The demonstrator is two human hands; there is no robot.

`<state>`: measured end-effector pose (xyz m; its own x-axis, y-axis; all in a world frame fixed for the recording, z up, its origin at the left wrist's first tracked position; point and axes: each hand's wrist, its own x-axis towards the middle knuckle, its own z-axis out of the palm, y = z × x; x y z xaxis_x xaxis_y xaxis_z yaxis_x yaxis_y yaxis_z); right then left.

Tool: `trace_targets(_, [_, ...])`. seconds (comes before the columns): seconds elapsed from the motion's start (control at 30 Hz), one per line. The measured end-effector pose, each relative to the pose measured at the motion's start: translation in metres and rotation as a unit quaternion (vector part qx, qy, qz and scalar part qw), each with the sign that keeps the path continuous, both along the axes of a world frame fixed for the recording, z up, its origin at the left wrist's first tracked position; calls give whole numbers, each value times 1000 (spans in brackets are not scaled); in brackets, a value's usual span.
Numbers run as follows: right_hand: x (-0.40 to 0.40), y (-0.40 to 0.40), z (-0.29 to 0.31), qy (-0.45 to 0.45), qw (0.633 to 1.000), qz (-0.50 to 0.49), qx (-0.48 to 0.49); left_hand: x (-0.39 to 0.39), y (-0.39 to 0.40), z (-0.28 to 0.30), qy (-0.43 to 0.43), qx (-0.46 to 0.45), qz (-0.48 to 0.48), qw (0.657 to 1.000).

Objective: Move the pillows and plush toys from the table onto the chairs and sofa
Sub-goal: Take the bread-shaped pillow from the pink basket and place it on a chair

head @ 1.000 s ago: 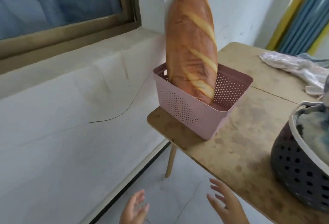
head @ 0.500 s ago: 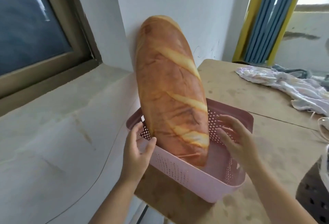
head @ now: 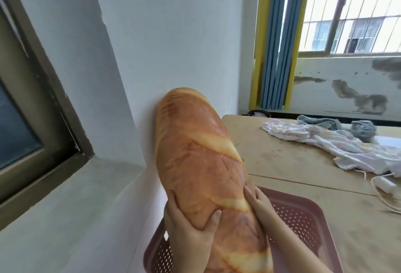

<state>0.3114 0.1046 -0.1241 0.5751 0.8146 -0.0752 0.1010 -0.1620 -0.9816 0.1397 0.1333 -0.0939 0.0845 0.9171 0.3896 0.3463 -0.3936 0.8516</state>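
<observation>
Hands, left [head: 191, 227] and right [head: 263, 209], grip bread pillow [head: 201, 164] leaning against wall [head: 173, 33].

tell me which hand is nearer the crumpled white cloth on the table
Right. The right hand grips the bread pillow on the side facing the white cloth; the left hand is on the wall side.

Nothing here can be read. The bread pillow [head: 201, 175] carries only its printed crust (no tag or label showing), the pink basket [head: 303, 218] has plain perforated walls, and the cloth [head: 347, 149] on the table [head: 282, 159] shows a faint pattern too blurred to make out as letters.
</observation>
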Motion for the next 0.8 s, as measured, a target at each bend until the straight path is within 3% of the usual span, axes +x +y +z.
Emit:
trace_targets(0.2, [-13, 8, 14, 109, 983, -82, 120, -7, 6, 6, -43, -22, -68, 996])
trace_targets(0.37, [-9, 2, 40, 99, 958, -182, 198, -12, 17, 34, -138, -45, -108, 983])
trace_targets(0.63, [-9, -22, 135, -72, 916, -267, 290, -5, 34, 112, -202, -1, -213, 956])
trace_targets(0.8, [-21, -67, 190, -225, 857, -361, 291, 4, 22, 145, -265, 1, -252, 931])
